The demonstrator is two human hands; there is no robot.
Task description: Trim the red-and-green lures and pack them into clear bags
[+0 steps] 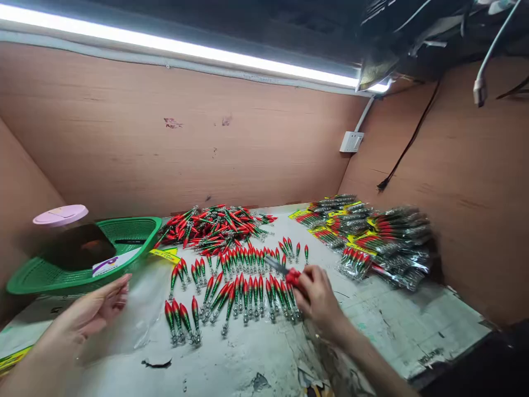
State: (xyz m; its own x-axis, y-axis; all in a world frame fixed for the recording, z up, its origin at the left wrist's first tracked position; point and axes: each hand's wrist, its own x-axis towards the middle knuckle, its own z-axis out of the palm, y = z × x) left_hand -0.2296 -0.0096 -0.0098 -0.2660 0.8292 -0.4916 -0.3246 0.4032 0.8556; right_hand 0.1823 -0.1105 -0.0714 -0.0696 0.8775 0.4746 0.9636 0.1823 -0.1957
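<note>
here, red-handled tool, aslant, pointing leftward

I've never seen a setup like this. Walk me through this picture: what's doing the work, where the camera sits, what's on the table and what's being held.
There is no machine here, just a person's two bare hands. The single picture comes from a camera worn on the head, looking forward and down.

On the worn table, red-and-green lures stand out: a loose pile toward the back wall, and rough rows nearer the person. To the right lie clear packets of lures; to the left is a green basket.

The right hand holds a red-handled tool, apparently scissors, over the rows. The left hand is near the basket; whether it grips anything is hard to tell.
</note>
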